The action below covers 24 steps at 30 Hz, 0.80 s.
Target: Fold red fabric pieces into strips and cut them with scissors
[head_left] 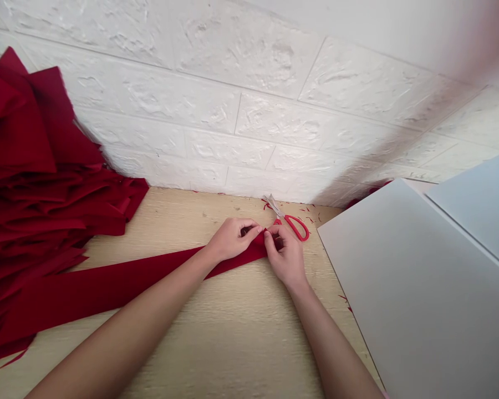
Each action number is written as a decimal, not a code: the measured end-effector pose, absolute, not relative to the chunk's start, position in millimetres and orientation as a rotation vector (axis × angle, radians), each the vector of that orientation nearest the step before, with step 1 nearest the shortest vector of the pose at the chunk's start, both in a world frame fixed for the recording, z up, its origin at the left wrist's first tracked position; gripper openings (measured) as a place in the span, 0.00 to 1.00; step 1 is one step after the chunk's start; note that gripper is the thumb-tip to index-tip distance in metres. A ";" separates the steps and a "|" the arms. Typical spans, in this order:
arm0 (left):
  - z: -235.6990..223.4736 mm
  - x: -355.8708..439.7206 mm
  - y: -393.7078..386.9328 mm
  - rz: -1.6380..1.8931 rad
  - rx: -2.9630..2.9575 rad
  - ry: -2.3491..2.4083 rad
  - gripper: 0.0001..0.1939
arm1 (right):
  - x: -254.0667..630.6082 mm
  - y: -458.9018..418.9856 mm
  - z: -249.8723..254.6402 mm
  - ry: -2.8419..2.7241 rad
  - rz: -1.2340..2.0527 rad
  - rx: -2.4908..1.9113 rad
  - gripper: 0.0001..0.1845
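A long strip of dark red fabric [103,291] runs across the wooden surface from the lower left to my two hands. At its right end, my left hand [233,237] pinches the edge between thumb and fingers. Close beside it, my right hand [286,252] also pinches the fabric, with the thumb facing the left thumb. A small peak of cloth stands up between the fingertips. Just behind my right hand lies a pair of scissors [296,226] with red handles, blades pointing toward the wall. My right hand partly covers one handle loop.
A tall heap of red fabric pieces [45,188] rises at the left against the white brick-patterned wall [208,116]. On the right, a grey-white panel or box [411,288] stands over the wooden surface [233,338]. Small red scraps [305,210] lie around the scissors.
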<state>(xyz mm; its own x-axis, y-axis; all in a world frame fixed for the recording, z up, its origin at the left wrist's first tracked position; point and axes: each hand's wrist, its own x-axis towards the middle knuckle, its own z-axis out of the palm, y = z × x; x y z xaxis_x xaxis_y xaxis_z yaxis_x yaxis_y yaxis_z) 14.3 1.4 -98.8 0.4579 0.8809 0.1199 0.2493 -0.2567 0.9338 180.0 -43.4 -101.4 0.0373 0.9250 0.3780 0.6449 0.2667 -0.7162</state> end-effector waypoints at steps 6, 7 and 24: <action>-98.0 15.9 1.1 0.842 1.683 0.958 0.12 | 179.4 -43.9 -99.8 -1.707 0.404 -1.431 0.08; -98.4 15.9 1.3 0.841 1.686 0.965 0.12 | 179.3 -44.0 -99.5 -1.712 0.403 -1.427 0.08; -100.5 16.6 1.5 0.856 1.724 0.989 0.12 | 179.3 -45.2 -99.3 -1.701 0.409 -1.464 0.09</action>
